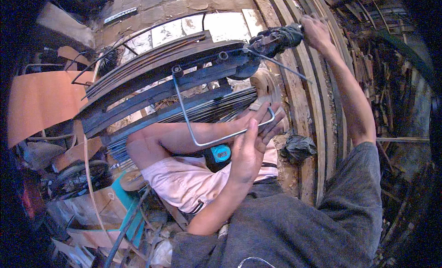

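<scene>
Left hand [253,139] fingers clamp bent steel rod [193,125] at centre; right hand [315,30] grips angle grinder [271,40] at 1 o'clock. We judge risk: rod slips, disc kicks toward fingers.

Little free room around my hands at the bench

My left hand [251,146] had the bent steel rod [202,129] across its fingers, and another person's forearm [184,139] in a pink sleeve [184,180] lay just beside it, blocking the way to the left. Ahead, the dark stacked metal bars [156,79] and the bundle of thin rods [207,113] closed off the bench. My right hand [315,33] sat against the angle grinder [271,40], with long wooden planks [313,129] running under my arm. Scrap wood [368,60] crowded the right side; the only open passage lay between my two arms.
</scene>
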Motion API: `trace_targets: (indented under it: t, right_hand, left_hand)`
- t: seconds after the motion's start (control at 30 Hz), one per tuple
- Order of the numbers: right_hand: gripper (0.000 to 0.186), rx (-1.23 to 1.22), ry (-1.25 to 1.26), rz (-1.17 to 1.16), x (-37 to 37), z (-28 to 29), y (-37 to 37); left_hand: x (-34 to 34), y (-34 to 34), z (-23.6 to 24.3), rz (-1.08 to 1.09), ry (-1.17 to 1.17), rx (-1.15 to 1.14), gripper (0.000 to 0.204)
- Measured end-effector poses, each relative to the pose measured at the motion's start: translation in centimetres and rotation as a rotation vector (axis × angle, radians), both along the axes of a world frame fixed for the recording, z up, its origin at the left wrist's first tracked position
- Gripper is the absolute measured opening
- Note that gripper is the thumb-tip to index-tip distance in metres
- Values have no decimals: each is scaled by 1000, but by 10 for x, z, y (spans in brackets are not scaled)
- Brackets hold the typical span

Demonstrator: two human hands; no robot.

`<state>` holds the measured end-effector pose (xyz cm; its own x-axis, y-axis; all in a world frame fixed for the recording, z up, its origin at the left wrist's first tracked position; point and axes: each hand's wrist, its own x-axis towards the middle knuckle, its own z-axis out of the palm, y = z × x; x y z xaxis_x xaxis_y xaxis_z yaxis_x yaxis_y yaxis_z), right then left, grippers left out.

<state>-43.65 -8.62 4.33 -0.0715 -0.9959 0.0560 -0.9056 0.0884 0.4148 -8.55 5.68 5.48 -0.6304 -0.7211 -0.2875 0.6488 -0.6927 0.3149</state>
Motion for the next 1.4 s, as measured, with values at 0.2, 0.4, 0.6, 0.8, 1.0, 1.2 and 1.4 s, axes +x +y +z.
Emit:
trace_targets:
  t: [0.2,0.4,0.6,0.8,1.0,1.2,1.4]
  right_hand:
    - [16,52,-87,-232,31,16,69]
    - [21,-83,-177,-312,44,11,125]
    - [17,-97,-201,-368,70,19,156]
    - [20,-146,-196,-440,86,22,176]
    - [25,-93,-196,-452,95,26,185]
    - [21,-147,-217,-420,104,25,195]
    - [33,-60,-234,-516,113,31,198]
  left_hand:
    - [6,2,-2,3,79,58,53]
    - [3,4,-1,7,66,59,54]
    - [6,4,3,-10,-49,37,51]
    - [-1,9,-3,-9,-234,-36,41]
    - [3,10,-7,-19,-273,-16,37]
    - [-2,9,2,-3,-251,-29,38]
    - [3,6,-3,-57,-192,-21,39]
